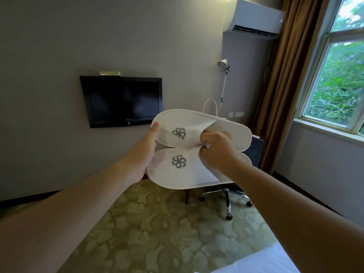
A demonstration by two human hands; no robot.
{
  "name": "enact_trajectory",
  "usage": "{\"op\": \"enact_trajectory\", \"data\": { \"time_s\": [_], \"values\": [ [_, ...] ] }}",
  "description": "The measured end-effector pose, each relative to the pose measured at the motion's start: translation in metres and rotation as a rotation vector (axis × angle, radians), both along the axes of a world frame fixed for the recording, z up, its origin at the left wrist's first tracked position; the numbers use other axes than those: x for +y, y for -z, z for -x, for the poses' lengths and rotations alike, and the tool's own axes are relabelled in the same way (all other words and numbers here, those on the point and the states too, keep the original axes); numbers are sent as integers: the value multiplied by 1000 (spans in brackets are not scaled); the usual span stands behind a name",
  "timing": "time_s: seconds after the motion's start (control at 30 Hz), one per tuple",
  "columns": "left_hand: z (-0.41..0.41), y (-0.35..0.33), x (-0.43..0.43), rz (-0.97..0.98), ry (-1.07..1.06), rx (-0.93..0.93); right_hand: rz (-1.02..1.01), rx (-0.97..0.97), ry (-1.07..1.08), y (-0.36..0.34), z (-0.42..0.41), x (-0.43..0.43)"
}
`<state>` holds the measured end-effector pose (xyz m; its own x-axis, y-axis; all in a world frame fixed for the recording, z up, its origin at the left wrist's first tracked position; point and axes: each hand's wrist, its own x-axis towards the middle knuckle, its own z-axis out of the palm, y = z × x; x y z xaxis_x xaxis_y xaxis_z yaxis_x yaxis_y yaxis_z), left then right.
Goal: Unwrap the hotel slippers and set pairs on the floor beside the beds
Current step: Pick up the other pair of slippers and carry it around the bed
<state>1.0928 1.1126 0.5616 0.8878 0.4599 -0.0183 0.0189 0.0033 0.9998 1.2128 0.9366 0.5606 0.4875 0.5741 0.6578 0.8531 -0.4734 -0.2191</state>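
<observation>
Two white hotel slippers with grey swirl logos are held up in front of me, side by side, toes to the left. The upper slipper (197, 125) overlaps the lower slipper (183, 174). My left hand (145, 152) grips their toe ends, thumb on the upper one. My right hand (216, 150) pinches the open edges of both uppers between thumb and fingers. No wrapper shows on them. A corner of a white bed (266, 261) lies at the bottom right.
A green patterned carpet (157, 229) covers the floor below. Behind the slippers stand an office chair with a chrome base (228, 201) and a dark desk (256, 150). A wall TV (122, 101), a floor lamp (223, 79), a curtain and a window lie beyond.
</observation>
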Motion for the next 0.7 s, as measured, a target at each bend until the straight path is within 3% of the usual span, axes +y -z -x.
{"op": "enact_trajectory", "data": {
  "time_s": [0.33,0.47,0.7],
  "values": [
    [-143,1,94,89,100,-44,33,-8,126,-3,-113,77],
    [-209,-8,118,-27,121,-53,14,-33,194,-11,-162,92],
    [-328,-6,116,-19,228,-28,-4,-15,320,-1,-257,81]
  ]
}}
